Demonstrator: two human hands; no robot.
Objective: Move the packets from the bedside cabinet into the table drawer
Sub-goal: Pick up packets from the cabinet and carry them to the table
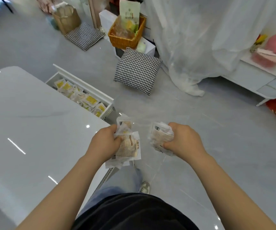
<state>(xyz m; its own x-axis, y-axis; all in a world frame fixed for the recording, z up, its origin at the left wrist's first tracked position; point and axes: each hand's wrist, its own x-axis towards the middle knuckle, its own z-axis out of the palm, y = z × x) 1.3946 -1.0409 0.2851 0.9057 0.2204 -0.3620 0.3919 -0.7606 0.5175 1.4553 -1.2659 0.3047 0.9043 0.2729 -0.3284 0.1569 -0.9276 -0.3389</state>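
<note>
My left hand (105, 143) grips a bunch of clear, crinkly packets (127, 146) with beige printing, held just off the corner of the glossy white table (34, 127). My right hand (183, 140) holds another bunch of the same packets (159, 136) over the grey floor. The table drawer (84, 83) stands pulled out to the upper left of my hands, holding several yellow-and-white packets (84, 97). A pale cabinet (258, 80) stands at the right edge, its contents not visible.
Two houndstooth cushions (138, 70) (85, 35) lie on the floor ahead. A wicker basket (125, 34) and a paper bag (66, 19) stand at the back. A white sheer drape (192, 39) hangs at the right. My shoe (144, 187) shows below.
</note>
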